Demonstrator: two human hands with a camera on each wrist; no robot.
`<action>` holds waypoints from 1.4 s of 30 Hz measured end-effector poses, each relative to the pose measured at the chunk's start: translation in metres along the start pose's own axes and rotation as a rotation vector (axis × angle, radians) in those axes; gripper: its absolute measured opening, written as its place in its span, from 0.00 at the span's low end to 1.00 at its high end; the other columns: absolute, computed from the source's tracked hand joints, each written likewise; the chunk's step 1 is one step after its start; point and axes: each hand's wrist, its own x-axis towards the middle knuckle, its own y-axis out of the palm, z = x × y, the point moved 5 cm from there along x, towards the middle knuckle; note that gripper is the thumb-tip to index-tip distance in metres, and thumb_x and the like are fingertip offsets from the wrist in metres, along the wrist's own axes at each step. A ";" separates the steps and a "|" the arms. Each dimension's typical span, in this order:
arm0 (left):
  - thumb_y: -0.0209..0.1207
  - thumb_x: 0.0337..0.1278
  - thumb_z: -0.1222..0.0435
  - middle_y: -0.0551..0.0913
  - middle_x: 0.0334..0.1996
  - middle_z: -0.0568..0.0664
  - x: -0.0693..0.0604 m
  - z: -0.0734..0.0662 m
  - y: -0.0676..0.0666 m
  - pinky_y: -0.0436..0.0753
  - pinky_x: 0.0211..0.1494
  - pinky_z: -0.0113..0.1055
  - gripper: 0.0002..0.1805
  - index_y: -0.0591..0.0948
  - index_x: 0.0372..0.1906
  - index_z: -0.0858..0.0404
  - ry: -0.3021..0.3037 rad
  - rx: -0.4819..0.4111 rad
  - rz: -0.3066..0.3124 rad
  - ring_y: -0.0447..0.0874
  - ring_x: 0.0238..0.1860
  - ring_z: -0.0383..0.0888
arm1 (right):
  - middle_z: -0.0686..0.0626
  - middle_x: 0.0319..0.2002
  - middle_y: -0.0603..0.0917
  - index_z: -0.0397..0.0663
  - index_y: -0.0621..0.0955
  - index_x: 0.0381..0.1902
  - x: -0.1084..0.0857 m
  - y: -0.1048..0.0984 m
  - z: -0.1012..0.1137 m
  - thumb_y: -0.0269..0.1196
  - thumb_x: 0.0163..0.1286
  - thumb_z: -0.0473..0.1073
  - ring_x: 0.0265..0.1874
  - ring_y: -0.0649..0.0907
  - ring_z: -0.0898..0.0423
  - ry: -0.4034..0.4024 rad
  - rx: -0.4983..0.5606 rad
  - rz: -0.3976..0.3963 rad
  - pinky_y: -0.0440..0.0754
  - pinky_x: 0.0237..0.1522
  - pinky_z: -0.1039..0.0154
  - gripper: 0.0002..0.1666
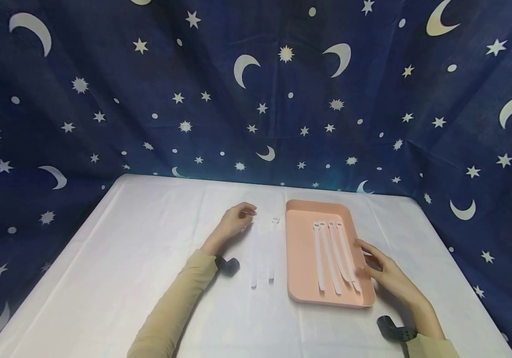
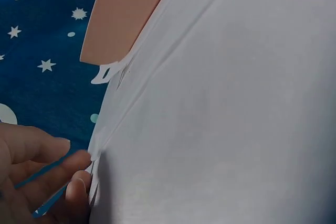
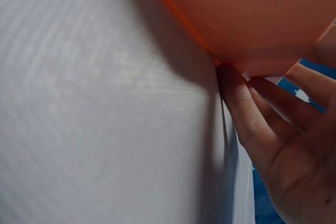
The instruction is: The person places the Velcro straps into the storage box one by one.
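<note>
On the white table, my left hand (image 1: 234,221) has its fingers bent at the head end of a white strap (image 1: 254,253), which looks like a cable tie. In the left wrist view the fingertips (image 2: 79,182) meet that end, partly hiding it. A second white strap (image 1: 272,251) lies alongside, slotted head away from me. Right of it stands a peach tray (image 1: 300,248) with several similar straps (image 1: 334,258) laid lengthwise inside. My right hand (image 1: 385,273) rests against the tray's right side, its fairly straight fingers (image 3: 247,108) touching the outer wall.
A white cloth (image 1: 81,278) covers the table. Behind and at both sides hangs a dark blue curtain (image 1: 220,109) with moons and stars. Black wrist-worn devices sit on the left wrist (image 1: 227,266) and right wrist (image 1: 394,329).
</note>
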 end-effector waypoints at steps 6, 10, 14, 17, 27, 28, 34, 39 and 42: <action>0.53 0.61 0.71 0.86 0.46 0.53 0.000 0.002 0.000 0.81 0.45 0.34 0.16 0.80 0.53 0.60 0.003 0.045 0.015 0.83 0.42 0.47 | 0.36 0.72 0.61 0.51 0.58 0.74 0.000 0.001 0.001 0.62 0.66 0.47 0.67 0.64 0.29 -0.007 0.016 0.009 0.71 0.53 0.76 0.43; 0.53 0.60 0.72 0.86 0.46 0.54 -0.003 0.000 0.000 0.81 0.39 0.34 0.16 0.80 0.52 0.60 0.005 0.037 0.014 0.83 0.38 0.48 | 0.37 0.73 0.60 0.52 0.57 0.75 0.000 0.001 0.002 0.62 0.67 0.48 0.67 0.65 0.31 -0.002 0.020 0.010 0.70 0.52 0.77 0.43; 0.54 0.59 0.72 0.86 0.46 0.54 -0.005 -0.001 0.002 0.82 0.47 0.39 0.16 0.81 0.52 0.60 0.007 0.027 0.005 0.83 0.45 0.49 | 0.37 0.73 0.60 0.52 0.57 0.75 0.000 0.001 0.002 0.62 0.67 0.49 0.67 0.65 0.31 -0.001 0.013 0.010 0.73 0.56 0.70 0.43; 0.54 0.59 0.72 0.85 0.46 0.55 -0.006 -0.001 0.003 0.81 0.53 0.44 0.16 0.81 0.51 0.60 0.002 0.015 -0.003 0.82 0.49 0.50 | 0.37 0.73 0.60 0.52 0.57 0.75 0.000 0.000 0.002 0.62 0.67 0.49 0.68 0.64 0.31 -0.009 0.009 0.007 0.73 0.57 0.67 0.42; 0.54 0.57 0.74 0.83 0.45 0.56 -0.007 -0.001 0.006 0.80 0.56 0.45 0.15 0.82 0.48 0.60 0.015 -0.005 -0.039 0.82 0.50 0.52 | 0.35 0.72 0.59 0.49 0.57 0.75 -0.001 0.002 0.001 0.61 0.67 0.47 0.68 0.62 0.27 -0.007 0.023 0.008 0.63 0.64 0.34 0.42; 0.54 0.57 0.74 0.83 0.45 0.56 -0.007 -0.001 0.006 0.80 0.56 0.45 0.15 0.82 0.48 0.60 0.014 -0.013 -0.042 0.82 0.50 0.52 | 0.35 0.72 0.60 0.49 0.57 0.75 -0.001 0.002 0.000 0.62 0.67 0.47 0.68 0.62 0.27 -0.007 0.023 0.008 0.67 0.65 0.39 0.42; 0.56 0.57 0.74 0.83 0.46 0.56 -0.006 -0.001 0.006 0.82 0.51 0.42 0.15 0.82 0.48 0.60 0.016 -0.039 -0.055 0.83 0.49 0.53 | 0.36 0.72 0.61 0.51 0.58 0.74 -0.002 0.001 0.000 0.62 0.67 0.47 0.67 0.64 0.28 -0.009 0.003 0.003 0.73 0.62 0.57 0.42; 0.56 0.55 0.75 0.85 0.40 0.55 -0.005 -0.002 0.005 0.82 0.48 0.38 0.15 0.83 0.46 0.62 0.037 -0.034 -0.056 0.82 0.42 0.48 | 0.37 0.72 0.62 0.51 0.59 0.74 -0.001 0.000 0.001 0.63 0.66 0.46 0.66 0.65 0.29 -0.026 0.015 -0.005 0.67 0.51 0.83 0.42; 0.57 0.54 0.76 0.86 0.37 0.54 -0.005 -0.001 0.005 0.82 0.47 0.37 0.14 0.84 0.45 0.62 0.043 -0.026 -0.058 0.82 0.40 0.46 | 0.37 0.72 0.62 0.50 0.58 0.74 -0.001 0.000 0.002 0.63 0.66 0.46 0.67 0.65 0.29 -0.037 0.029 -0.005 0.65 0.50 0.85 0.42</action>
